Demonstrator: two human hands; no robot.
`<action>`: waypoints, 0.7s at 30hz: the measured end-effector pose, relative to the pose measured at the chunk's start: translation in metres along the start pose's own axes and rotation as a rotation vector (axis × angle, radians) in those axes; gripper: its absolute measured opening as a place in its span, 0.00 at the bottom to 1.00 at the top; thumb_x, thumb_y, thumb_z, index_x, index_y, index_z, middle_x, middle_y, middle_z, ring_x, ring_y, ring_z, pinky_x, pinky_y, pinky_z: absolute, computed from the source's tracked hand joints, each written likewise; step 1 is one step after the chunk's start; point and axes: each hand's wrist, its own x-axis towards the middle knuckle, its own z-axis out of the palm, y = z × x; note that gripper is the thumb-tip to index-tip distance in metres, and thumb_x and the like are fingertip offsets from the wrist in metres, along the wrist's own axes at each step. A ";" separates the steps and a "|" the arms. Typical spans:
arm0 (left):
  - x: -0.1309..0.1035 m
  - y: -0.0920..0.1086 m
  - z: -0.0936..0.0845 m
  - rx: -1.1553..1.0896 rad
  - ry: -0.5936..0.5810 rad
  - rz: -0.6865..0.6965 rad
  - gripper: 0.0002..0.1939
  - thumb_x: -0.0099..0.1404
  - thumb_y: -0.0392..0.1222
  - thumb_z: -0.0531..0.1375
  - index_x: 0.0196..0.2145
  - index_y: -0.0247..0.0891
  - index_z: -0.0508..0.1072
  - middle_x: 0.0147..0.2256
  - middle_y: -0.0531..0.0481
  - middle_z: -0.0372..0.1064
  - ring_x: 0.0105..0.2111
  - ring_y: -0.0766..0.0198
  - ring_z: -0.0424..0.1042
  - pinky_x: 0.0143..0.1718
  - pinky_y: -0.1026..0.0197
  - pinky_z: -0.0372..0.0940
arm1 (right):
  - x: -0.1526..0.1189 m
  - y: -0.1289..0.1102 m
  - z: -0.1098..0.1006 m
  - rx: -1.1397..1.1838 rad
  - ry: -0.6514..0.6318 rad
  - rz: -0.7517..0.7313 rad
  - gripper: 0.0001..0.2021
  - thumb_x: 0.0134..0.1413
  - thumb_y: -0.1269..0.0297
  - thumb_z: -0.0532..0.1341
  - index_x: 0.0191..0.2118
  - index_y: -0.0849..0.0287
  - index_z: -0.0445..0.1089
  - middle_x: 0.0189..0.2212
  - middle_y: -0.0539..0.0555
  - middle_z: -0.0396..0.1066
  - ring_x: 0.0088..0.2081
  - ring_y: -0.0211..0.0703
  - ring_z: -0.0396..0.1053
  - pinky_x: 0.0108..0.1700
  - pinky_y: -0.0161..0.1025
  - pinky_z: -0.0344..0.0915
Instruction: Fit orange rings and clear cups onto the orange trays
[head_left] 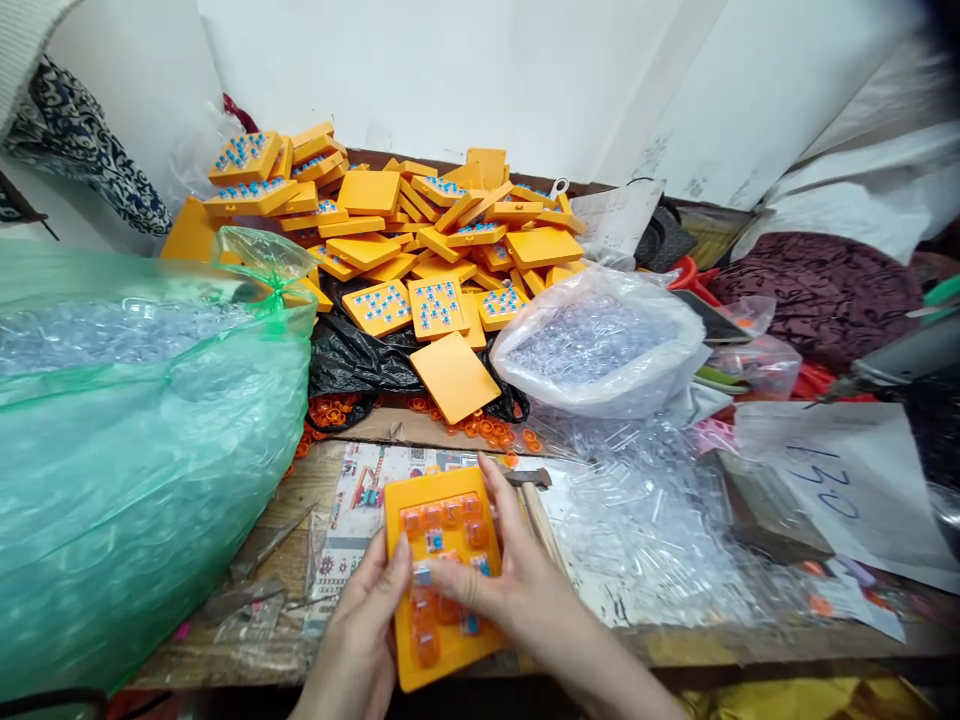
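Both hands held one orange tray [439, 575] low at 6 o'clock, just above the near edge of the wooden surface [240, 645]. The left hand [360, 630] had a closed grip on the tray's left side, and the right hand [510, 580] gripped its right side, with a fingertip pressing on the small orange and blue pieces set in its slots. It looked like the filling step, and the next move would call for a steady push on each loose piece. At 9 o'clock sat a big green bag [142, 440], and at 1 o'clock a clear bag [600, 345] of tiny clear parts. Farther off, at 12 o'clock, was a heap of orange trays [397, 225]. The tray's bottom corner was hidden by the hands, and the little pieces were too blurry to tell apart.
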 end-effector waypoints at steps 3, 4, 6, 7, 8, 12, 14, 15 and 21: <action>0.000 0.007 0.000 -0.027 0.108 -0.036 0.29 0.62 0.40 0.63 0.60 0.41 0.64 0.52 0.42 0.72 0.54 0.49 0.69 0.57 0.48 0.63 | 0.047 -0.030 -0.040 -0.397 0.265 -0.215 0.33 0.52 0.54 0.65 0.62 0.54 0.58 0.58 0.62 0.63 0.52 0.51 0.69 0.49 0.47 0.70; -0.001 0.008 0.001 -0.031 0.109 -0.042 0.30 0.61 0.40 0.64 0.60 0.41 0.63 0.52 0.41 0.72 0.53 0.49 0.70 0.57 0.48 0.64 | 0.068 -0.040 -0.056 -0.574 0.433 -0.281 0.28 0.54 0.55 0.63 0.59 0.57 0.62 0.53 0.61 0.68 0.49 0.50 0.71 0.48 0.46 0.70; -0.001 0.009 0.004 -0.026 0.073 -0.070 0.34 0.59 0.39 0.65 0.61 0.41 0.61 0.51 0.40 0.72 0.51 0.46 0.71 0.54 0.46 0.66 | 0.110 -0.050 -0.084 -0.681 0.540 -0.279 0.19 0.58 0.63 0.60 0.54 0.60 0.67 0.52 0.62 0.68 0.50 0.51 0.69 0.54 0.50 0.64; -0.002 0.009 0.005 -0.018 0.051 -0.088 0.36 0.58 0.38 0.67 0.62 0.41 0.60 0.51 0.39 0.73 0.50 0.46 0.72 0.53 0.46 0.67 | 0.129 -0.051 -0.096 -0.723 0.526 -0.253 0.16 0.56 0.65 0.62 0.51 0.60 0.69 0.50 0.61 0.70 0.50 0.52 0.69 0.54 0.52 0.64; -0.002 0.009 0.007 -0.012 0.034 -0.102 0.38 0.56 0.36 0.68 0.62 0.41 0.60 0.50 0.39 0.74 0.49 0.45 0.73 0.53 0.46 0.67 | 0.145 -0.049 -0.105 -0.765 0.490 -0.215 0.14 0.55 0.65 0.64 0.48 0.61 0.71 0.48 0.60 0.71 0.48 0.51 0.69 0.53 0.52 0.65; -0.002 0.010 0.010 -0.026 0.018 -0.119 0.40 0.55 0.33 0.68 0.63 0.38 0.58 0.45 0.38 0.76 0.45 0.46 0.76 0.52 0.48 0.68 | 0.176 -0.031 -0.121 -0.869 0.417 -0.071 0.14 0.61 0.60 0.60 0.50 0.60 0.68 0.48 0.56 0.70 0.45 0.46 0.71 0.46 0.49 0.69; -0.002 0.010 0.010 -0.033 0.027 -0.119 0.39 0.56 0.33 0.67 0.63 0.40 0.58 0.44 0.39 0.77 0.44 0.47 0.76 0.52 0.48 0.68 | 0.177 -0.026 -0.122 -0.897 0.426 -0.031 0.15 0.62 0.60 0.60 0.52 0.59 0.67 0.50 0.57 0.69 0.45 0.47 0.71 0.46 0.49 0.70; -0.003 0.010 0.010 -0.037 0.030 -0.117 0.39 0.57 0.33 0.67 0.63 0.40 0.58 0.44 0.40 0.77 0.44 0.48 0.76 0.52 0.48 0.68 | 0.176 -0.026 -0.121 -0.908 0.423 -0.018 0.16 0.61 0.60 0.60 0.52 0.60 0.67 0.50 0.57 0.69 0.45 0.47 0.71 0.46 0.49 0.70; -0.006 0.006 0.008 -0.073 0.028 -0.140 0.37 0.60 0.34 0.64 0.64 0.40 0.55 0.47 0.39 0.75 0.46 0.46 0.75 0.51 0.46 0.69 | 0.175 -0.034 -0.116 -0.933 0.408 0.005 0.14 0.61 0.60 0.60 0.50 0.58 0.68 0.50 0.57 0.69 0.47 0.47 0.70 0.47 0.50 0.68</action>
